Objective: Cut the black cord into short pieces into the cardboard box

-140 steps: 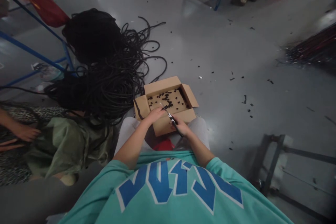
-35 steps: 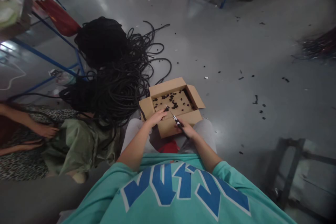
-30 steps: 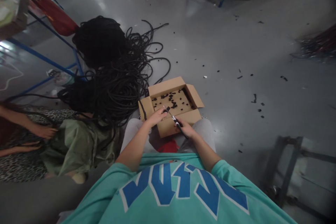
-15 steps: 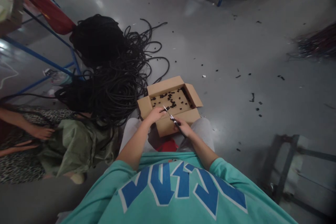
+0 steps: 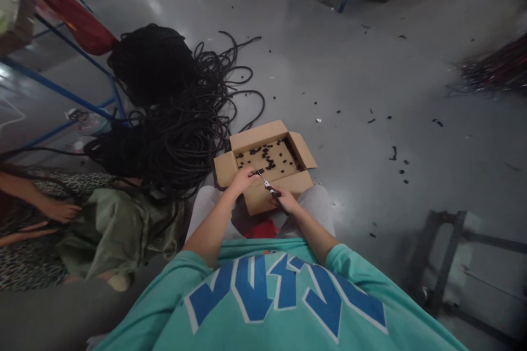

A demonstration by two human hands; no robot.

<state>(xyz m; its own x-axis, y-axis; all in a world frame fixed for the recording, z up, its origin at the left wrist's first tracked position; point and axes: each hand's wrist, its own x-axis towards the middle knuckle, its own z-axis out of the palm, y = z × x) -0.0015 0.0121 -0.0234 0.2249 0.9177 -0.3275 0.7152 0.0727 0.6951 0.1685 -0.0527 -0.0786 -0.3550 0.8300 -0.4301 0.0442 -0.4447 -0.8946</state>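
Over the near side of an open cardboard box point(image 5: 258, 135), my right hand point(image 5: 288, 201) grips scissors point(image 5: 275, 196) with long black handles. Their thin, bright blades point up and left, towards the fingertips of my left hand point(image 5: 242, 179). Those fingertips are pinched on a small black piece point(image 5: 259, 171), which lies right by the blades; whether the blades touch it I cannot tell. Inside the box are many small black pieces point(image 5: 269, 164), scattered over the bottom. The box sits in front of my knees.
A big heap of black tubing point(image 5: 177, 131) lies left of the box. Beside it another person's hand point(image 5: 61, 209) rests over green cloth point(image 5: 119, 219). Blue metal frames point(image 5: 57, 88) stand at left and back. A metal frame point(image 5: 448, 263) is at right. Black scraps point(image 5: 394, 152) dot the floor.
The scissors' blades have moved slightly down and left, closer to my left fingertips, and look more closed. The view has shifted a little; the box and heap stay put.
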